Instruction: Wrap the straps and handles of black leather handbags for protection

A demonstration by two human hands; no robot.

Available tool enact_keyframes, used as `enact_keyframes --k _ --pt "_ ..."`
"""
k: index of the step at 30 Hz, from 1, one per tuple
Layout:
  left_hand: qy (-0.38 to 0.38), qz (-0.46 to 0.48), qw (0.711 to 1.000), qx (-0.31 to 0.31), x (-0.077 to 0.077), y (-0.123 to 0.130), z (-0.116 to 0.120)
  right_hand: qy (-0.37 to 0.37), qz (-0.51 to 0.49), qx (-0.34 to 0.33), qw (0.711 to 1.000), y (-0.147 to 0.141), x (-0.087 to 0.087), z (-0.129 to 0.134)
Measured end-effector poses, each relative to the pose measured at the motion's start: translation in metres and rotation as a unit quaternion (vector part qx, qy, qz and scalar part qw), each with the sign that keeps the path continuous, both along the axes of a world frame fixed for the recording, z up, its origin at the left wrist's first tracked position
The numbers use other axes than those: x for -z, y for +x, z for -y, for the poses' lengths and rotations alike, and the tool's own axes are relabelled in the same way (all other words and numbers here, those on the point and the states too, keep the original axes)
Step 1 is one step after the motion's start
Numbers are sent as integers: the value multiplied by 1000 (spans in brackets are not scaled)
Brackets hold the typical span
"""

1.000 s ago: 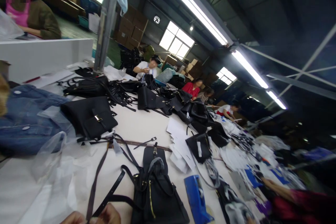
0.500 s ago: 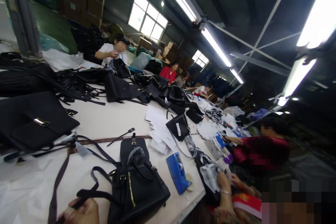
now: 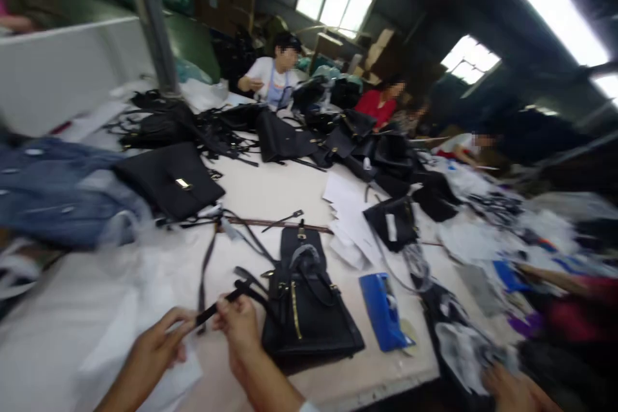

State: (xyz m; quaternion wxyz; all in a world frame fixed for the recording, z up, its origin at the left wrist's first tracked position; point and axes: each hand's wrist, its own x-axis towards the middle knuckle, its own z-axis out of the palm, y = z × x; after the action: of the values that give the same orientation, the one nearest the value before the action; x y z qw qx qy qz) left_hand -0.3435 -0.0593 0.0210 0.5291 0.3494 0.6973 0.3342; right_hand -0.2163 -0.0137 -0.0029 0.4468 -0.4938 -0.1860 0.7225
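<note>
A black strap (image 3: 219,306) is stretched between my two hands above the near part of the table. My left hand (image 3: 161,341) pinches its lower left end. Farther along the strap, my right hand (image 3: 240,325) has its fingers closed on it. Just right of my right hand lies a black backpack (image 3: 313,315) with a gold zipper, its flap folded back and clear wrap on its handle. The strap runs back toward the backpack's left side.
A blue tape dispenser (image 3: 381,312) is right of the backpack. Behind are white paper sheets (image 3: 350,219), a black bag (image 3: 171,181) and more bags. A co-worker's hand (image 3: 512,386) is at the lower right. People sit across the table (image 3: 275,187).
The view has swung left, so the table items appear farther right. Both my hands are now visible on the strap; before, only one hand showed, at the bottom left.
</note>
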Motion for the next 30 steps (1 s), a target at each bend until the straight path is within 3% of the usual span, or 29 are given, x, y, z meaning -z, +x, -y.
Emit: enact_keyframes --k 6,11,15,20,26,30 --pt "110 30 993 -26 -17 -1 -18 33 -26 -31 999 16 -16 -7" --pt "150 48 988 10 -28 16 -32 59 -29 -81 995 17 -17 5" --pt "126 34 991 26 -16 14 -31 22 -63 -93 993 19 -13 1" --pt "86 13 996 20 -1 12 -28 -16 -76 -49 996 18 -3 -5" --pt "69 24 997 17 14 13 -31 -27 -24 -147 988 17 17 -4" --pt "56 31 998 16 21 14 -34 -92 -109 -68 987 16 21 -8"
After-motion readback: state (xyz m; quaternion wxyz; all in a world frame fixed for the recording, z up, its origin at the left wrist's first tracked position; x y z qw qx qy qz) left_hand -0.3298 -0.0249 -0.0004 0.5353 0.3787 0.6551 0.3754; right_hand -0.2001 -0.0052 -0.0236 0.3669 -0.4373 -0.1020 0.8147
